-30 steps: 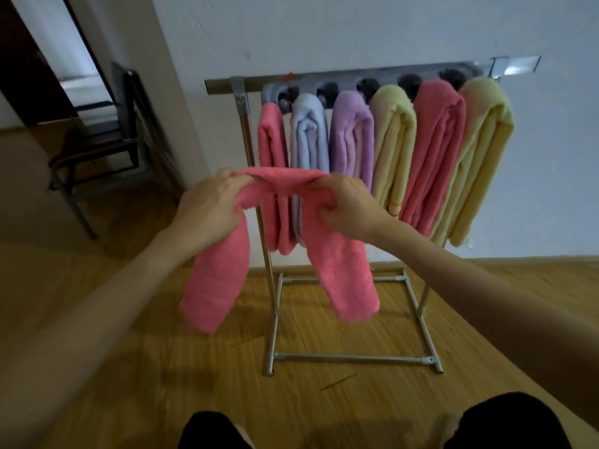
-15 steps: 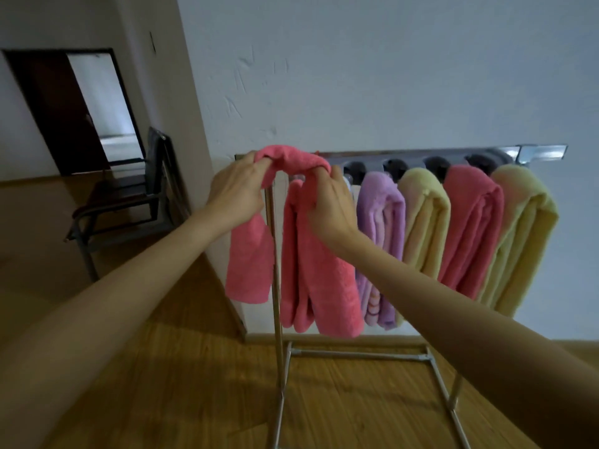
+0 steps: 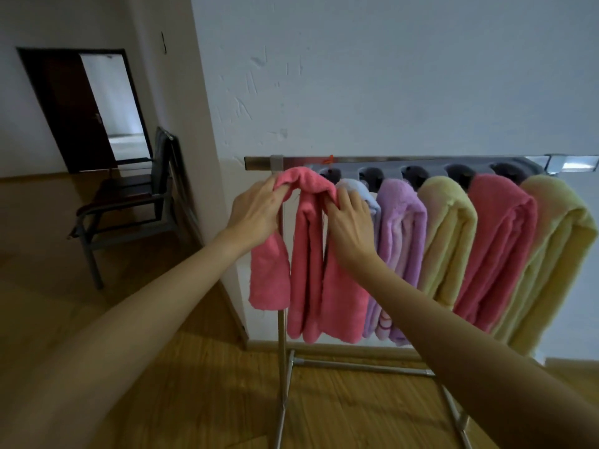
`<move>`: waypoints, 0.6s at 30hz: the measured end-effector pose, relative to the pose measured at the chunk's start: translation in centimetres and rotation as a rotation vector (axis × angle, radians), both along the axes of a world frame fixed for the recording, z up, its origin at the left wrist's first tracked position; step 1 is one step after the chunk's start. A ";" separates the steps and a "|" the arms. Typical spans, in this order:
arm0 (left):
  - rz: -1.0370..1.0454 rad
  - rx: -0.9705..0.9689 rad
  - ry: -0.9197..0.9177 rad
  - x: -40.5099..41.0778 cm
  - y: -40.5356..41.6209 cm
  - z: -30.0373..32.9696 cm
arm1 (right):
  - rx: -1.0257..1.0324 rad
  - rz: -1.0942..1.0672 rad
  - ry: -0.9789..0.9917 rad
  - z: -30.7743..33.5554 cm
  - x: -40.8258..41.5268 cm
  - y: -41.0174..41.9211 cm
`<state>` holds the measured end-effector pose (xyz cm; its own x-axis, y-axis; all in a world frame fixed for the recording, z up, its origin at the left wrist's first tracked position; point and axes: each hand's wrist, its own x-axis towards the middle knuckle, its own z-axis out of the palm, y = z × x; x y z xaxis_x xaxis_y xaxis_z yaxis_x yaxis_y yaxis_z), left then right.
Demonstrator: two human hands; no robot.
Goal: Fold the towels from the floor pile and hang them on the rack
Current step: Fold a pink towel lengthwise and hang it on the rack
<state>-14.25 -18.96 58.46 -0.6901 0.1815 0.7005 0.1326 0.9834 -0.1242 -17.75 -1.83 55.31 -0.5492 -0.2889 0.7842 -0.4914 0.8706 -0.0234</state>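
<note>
A folded pink towel [image 3: 303, 184] is draped at the left end of the metal rack [image 3: 389, 161], its two ends hanging down in front. My left hand [image 3: 256, 215] grips its top fold from the left. My right hand [image 3: 348, 218] holds the fold from the right, fingers curled on the cloth. Another pink towel [image 3: 308, 270] hangs between those ends. To the right hang a pale blue towel [image 3: 361, 191], a purple one [image 3: 400, 241], a yellow one [image 3: 449, 234], a pink one [image 3: 499, 241] and a second yellow one [image 3: 557, 254].
The rack stands against a white wall on a wooden floor [image 3: 162, 384]; its upright post [image 3: 282, 367] and base bars are below my hands. A dark metal chair [image 3: 129, 202] stands at the left near a wall corner, with an open doorway [image 3: 110, 108] behind.
Both hands lifted the pink towel from chest height up to the rack's bar and lowered its fold onto the left end. The view tilted upward and closer to the rack.
</note>
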 end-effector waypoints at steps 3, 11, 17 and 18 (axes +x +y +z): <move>0.029 -0.029 0.011 0.0 -0.9 -2.4 | 0.151 -0.037 0.054 -0.7 -0.8 0.3; -0.001 -0.124 0.101 0.6 -2.2 -8.2 | 0.186 -0.018 0.035 -0.4 -0.4 0.3; -0.144 0.015 0.086 1.3 -0.5 -11.8 | 0.218 0.035 0.059 -3.6 -1.0 1.0; -0.173 0.061 0.069 1.5 -0.4 -12.4 | 0.174 0.065 0.052 -4.2 -1.0 1.2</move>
<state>-12.79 -19.34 46.02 -0.6025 0.2490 0.7582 0.2939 0.9525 -0.0793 -18.75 -0.62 51.13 -0.4854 -0.4559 0.7460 -0.5432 0.8258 0.1513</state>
